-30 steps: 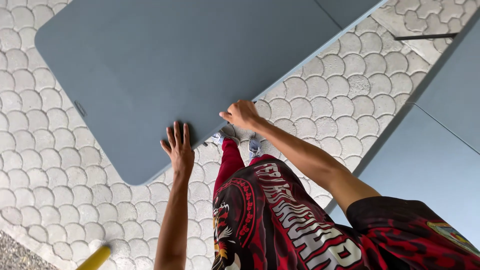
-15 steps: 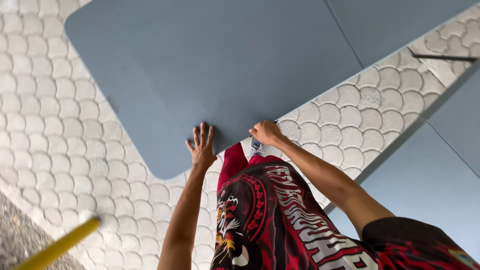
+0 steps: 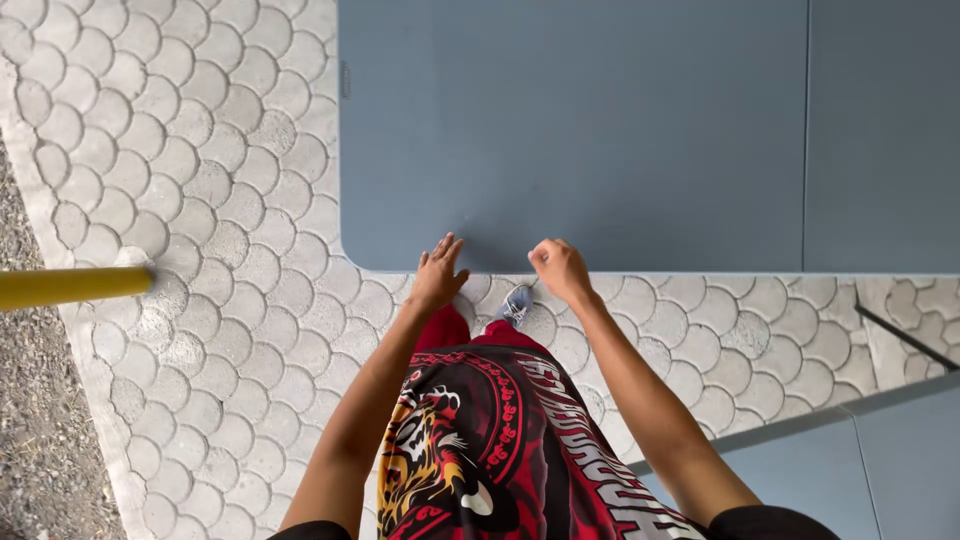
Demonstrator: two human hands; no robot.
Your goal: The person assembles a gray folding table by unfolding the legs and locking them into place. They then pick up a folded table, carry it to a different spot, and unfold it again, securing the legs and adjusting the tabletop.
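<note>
A large grey-blue folding table (image 3: 600, 130) fills the upper part of the head view, with a seam down its right side. My left hand (image 3: 437, 272) rests at the table's near edge, fingers spread and holding nothing. My right hand (image 3: 560, 268) is curled at the same edge a little to the right; I cannot see anything in it. Below my arms are my red patterned shirt and shorts (image 3: 480, 440) and one grey shoe (image 3: 517, 303).
Scalloped paving stones (image 3: 200, 300) cover the ground. A yellow pole (image 3: 70, 287) sticks in from the left over a gravel strip (image 3: 35, 440). A second grey-blue tabletop (image 3: 860, 460) lies at the lower right, with a dark metal bar (image 3: 905, 335) beside it.
The table now lies square across the top instead of at an angle. Both hands stay at its near edge, now closer together, and more of the yellow pole shows at the left.
</note>
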